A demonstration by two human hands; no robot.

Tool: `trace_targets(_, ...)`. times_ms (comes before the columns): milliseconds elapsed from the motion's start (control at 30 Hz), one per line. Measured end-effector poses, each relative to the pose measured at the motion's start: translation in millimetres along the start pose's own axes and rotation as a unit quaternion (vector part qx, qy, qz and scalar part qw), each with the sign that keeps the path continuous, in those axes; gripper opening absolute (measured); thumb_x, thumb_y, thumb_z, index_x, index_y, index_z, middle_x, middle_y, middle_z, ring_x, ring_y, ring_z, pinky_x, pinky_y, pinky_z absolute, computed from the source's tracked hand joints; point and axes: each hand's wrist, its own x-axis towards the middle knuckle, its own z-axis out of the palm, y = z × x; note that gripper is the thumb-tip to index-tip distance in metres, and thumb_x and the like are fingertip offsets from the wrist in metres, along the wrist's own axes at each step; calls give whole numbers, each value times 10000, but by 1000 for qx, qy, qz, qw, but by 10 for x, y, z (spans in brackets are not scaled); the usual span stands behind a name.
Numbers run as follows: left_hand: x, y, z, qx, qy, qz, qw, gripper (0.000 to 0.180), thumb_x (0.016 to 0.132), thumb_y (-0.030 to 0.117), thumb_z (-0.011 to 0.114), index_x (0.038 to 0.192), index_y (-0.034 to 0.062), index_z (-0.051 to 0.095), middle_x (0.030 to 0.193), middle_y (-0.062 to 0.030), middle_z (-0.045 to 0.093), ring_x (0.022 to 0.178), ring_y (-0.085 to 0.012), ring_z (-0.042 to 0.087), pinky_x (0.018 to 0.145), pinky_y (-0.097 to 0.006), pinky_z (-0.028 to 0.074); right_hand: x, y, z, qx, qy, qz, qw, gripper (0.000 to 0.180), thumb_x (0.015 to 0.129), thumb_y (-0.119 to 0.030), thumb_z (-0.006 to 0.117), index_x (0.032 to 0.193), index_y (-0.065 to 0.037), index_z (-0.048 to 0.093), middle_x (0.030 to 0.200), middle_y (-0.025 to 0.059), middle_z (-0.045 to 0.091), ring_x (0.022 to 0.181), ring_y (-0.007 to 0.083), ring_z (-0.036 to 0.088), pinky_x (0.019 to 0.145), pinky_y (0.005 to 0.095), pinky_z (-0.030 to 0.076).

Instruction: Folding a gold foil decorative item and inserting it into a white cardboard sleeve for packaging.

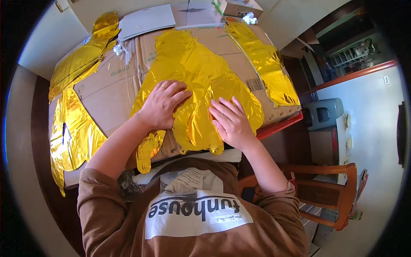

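A flat, uninflated gold foil balloon [188,73] lies spread on brown cardboard in front of me, its surface wrinkled toward the near edge. My left hand [162,105], with a ring on one finger, rests on its left part. Its fingers are bent inward and closed on the foil; the thumb is partly hidden. On the right part lies my right hand [231,124], fingers stretched out flat against the foil near a raised crease. A narrow gold lobe [150,150] hangs toward the near edge below my left wrist.
More flat gold foil balloons lie at the left [77,128] and right [269,64] of the cardboard [111,103]. A grey-white sheet [147,21], an open small box [239,7] and crumpled white tissue [249,18] are at the back. A wooden chair [349,188] stands right.
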Motion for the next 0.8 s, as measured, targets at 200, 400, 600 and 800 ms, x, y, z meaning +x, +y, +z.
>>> trace_targets(200,7,11,-20,-16,1,-1,1000,470,824,51,652,1288,104,596,1280,-118,573,1214,-337,529,1011,-457,407,-3,-15,3,-9,-15,2,1000,372,930,-230,663,1268,-74,647,1423,90,577,1323,315,504,1166,532,308)
trace_targets(400,22,24,-43,-32,11,-1,999,459,797,52,682,1251,83,625,1256,-131,595,1187,-351,549,1012,-460,423,-3,-10,6,-8,-22,4,1000,400,921,-245,673,1285,-83,633,1429,86,570,1327,316,497,1167,538,303)
trace_targets(600,219,11,-369,-48,81,-1,996,304,845,94,709,1145,53,688,1202,-163,638,1141,-358,592,999,-482,455,24,-5,-23,3,-17,-1,1000,407,883,-236,698,1255,-80,641,1373,103,594,1282,323,517,1150,539,322)
trace_targets(800,506,245,172,-97,37,131,986,289,830,90,731,1107,24,686,1111,-118,694,1084,-328,645,938,-446,507,64,3,-56,6,-18,-5,1000,399,869,-233,706,1227,-66,654,1331,117,614,1255,331,532,1145,542,330)
